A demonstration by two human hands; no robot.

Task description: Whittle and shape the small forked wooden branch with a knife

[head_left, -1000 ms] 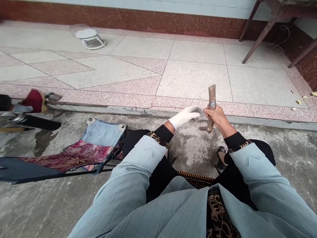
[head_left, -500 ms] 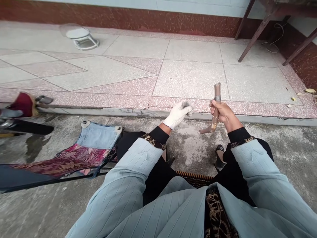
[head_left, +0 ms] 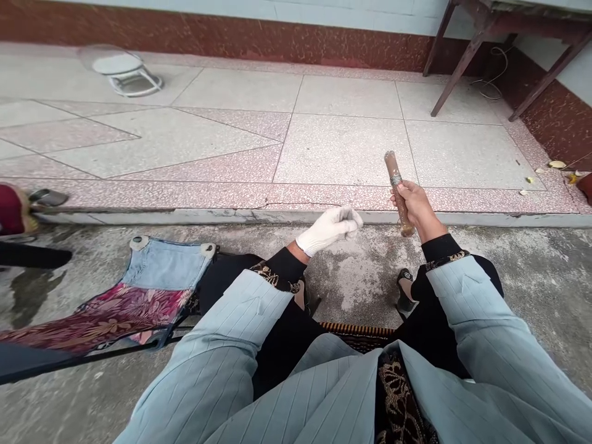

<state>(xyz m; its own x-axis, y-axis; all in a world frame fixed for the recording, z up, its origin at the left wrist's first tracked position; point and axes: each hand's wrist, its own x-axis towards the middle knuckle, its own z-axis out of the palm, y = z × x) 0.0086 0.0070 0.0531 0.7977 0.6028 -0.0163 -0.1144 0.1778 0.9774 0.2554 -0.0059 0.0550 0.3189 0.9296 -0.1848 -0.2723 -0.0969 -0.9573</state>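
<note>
My right hand (head_left: 415, 205) is bare and wrapped round a brown wooden handle (head_left: 396, 185) with a metal band near its top. It holds the handle nearly upright above the concrete. My left hand (head_left: 329, 230), in a white glove, hangs a little to the left with its fingers curled into a loose fist. Whether anything is inside that fist is hidden. The two hands are apart. Both arms wear pale blue striped sleeves over black cuffs.
A folding stool (head_left: 139, 290) with denim and floral fabric lies on the concrete at my left. A raised tiled step (head_left: 287, 213) runs across ahead. A white stand (head_left: 121, 73) sits far left on the tiles; wooden table legs (head_left: 456, 65) stand far right.
My left hand has let go of the handle's lower end, drawn back left and curled shut. The right hand has turned the handle more upright. The view has shifted to the right.
</note>
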